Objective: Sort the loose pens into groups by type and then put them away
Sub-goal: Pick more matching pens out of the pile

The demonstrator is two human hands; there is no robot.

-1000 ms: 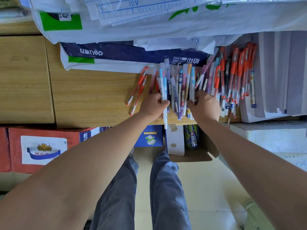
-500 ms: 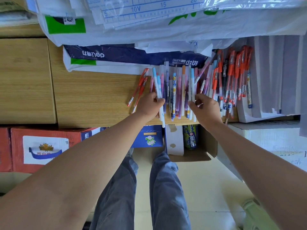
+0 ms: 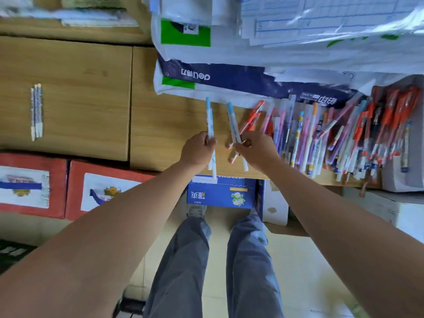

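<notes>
My left hand (image 3: 197, 150) grips a few white pens with light-blue caps (image 3: 209, 120) above the wooden desk (image 3: 165, 125), their tips pointing away from me. Just to its right, my right hand (image 3: 254, 149) holds two more blue-capped white pens (image 3: 232, 119), tilted a little left. A wide spread of loose pens (image 3: 325, 138) lies on the desk right of my hands: white and purple ones in the middle, red-capped ones (image 3: 390, 120) at the far right. Two red pens (image 3: 251, 121) lie beside my right hand. A small sorted bunch of white pens (image 3: 36, 111) rests far left.
Paper reams and plastic-wrapped sheets (image 3: 229, 76) are stacked along the desk's back. A grey box (image 3: 410, 138) stands at the right edge. Under the desk sit red cartons (image 3: 34, 184), a blue box (image 3: 222, 191) and a white box (image 3: 275, 210). My legs stand below.
Both hands have lifted off the pen pile and moved left, each now holding blue-capped white pens. My view has swung left, bringing the far-left bunch into sight.
</notes>
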